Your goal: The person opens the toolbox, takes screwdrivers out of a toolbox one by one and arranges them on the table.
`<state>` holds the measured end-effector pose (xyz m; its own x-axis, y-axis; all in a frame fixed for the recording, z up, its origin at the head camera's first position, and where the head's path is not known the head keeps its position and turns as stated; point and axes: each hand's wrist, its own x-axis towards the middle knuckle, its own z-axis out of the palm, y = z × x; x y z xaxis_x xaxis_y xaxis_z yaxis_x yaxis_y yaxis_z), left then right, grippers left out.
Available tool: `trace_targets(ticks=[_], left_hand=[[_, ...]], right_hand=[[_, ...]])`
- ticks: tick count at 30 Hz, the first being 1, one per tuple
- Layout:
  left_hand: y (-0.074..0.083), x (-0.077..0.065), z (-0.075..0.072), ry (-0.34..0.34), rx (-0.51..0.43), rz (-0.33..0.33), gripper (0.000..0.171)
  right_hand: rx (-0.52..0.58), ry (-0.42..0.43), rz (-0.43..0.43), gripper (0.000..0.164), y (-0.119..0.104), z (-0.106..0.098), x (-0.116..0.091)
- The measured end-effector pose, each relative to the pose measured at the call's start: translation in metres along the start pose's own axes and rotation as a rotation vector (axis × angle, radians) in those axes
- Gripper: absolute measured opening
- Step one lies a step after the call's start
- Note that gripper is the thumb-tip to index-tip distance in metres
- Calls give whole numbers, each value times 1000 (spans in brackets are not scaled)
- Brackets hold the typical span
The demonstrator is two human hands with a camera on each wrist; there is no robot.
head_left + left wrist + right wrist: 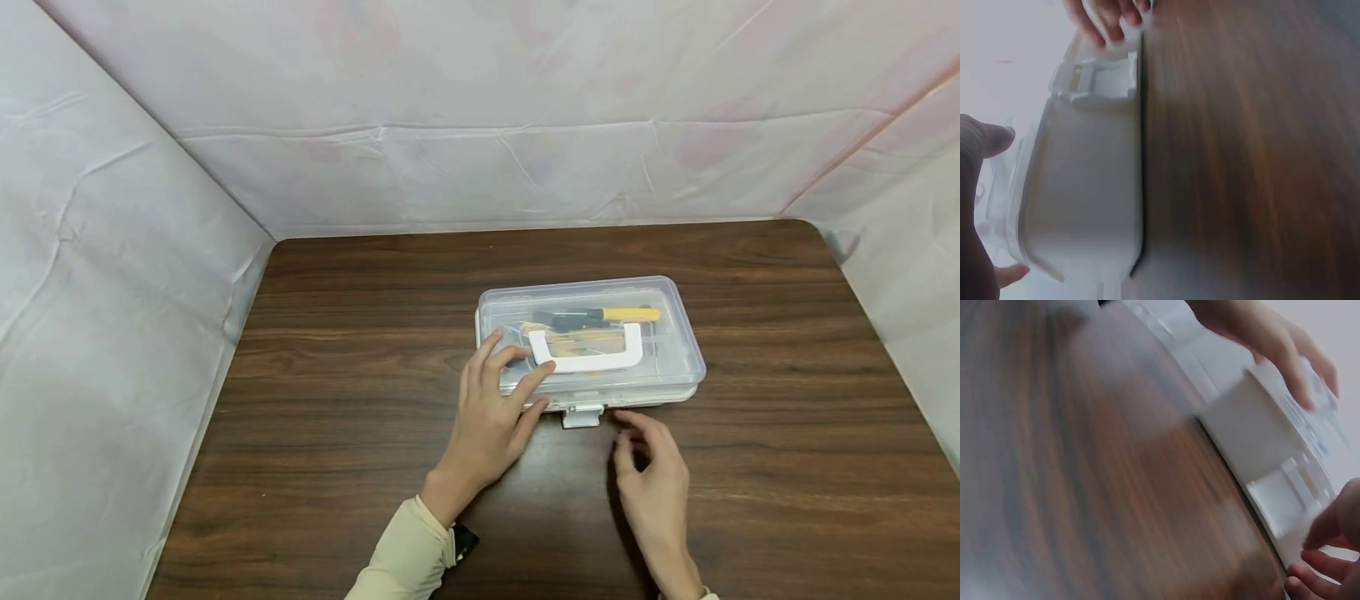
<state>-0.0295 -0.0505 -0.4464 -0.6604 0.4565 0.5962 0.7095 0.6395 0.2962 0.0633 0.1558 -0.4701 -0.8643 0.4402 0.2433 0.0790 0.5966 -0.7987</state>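
A clear-lidded plastic box (585, 333) with a white base lies on the table, its lid down. On the lid is a white carry handle (596, 362); a yellow-and-black tool (626, 314) shows through the plastic. My left hand (491, 412) rests on the lid's left front part with fingers spread. A white latch (1094, 81) juts from the middle of the front wall. Just right of that latch, my right hand (656, 483) is at the front wall, fingers loosely bent, thumb apart, nothing in its grasp. In the right wrist view its fingertips (1310, 578) come close to the box.
The dark wood-grain table (360, 350) carries the box right of its middle. Pale cloth hangings (480, 175) rise behind the table and along both sides. A black item (465, 542) is at the left cuff.
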Motion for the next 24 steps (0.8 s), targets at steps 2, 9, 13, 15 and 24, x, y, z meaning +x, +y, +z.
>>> trace_targets(ticks=[2,9,13,15,24], left_hand=[[-3,-2,-1,-6,-48,-22,56],[-15,-11,-7,-50,-248,-256,99],[-19,-15,-8,-112,-409,-430,116],[-21,-16,-8,-143,-472,-493,117],[-25,-20,-9,-189,-563,-541,113]], right_hand=[[-9,68,36,32,6,-9,6],[172,172,53,44,28,-35,34],[330,61,-59,57,34,-39,45],[380,17,-76,59,34,-37,47],[465,17,-11,56,29,-32,38]])
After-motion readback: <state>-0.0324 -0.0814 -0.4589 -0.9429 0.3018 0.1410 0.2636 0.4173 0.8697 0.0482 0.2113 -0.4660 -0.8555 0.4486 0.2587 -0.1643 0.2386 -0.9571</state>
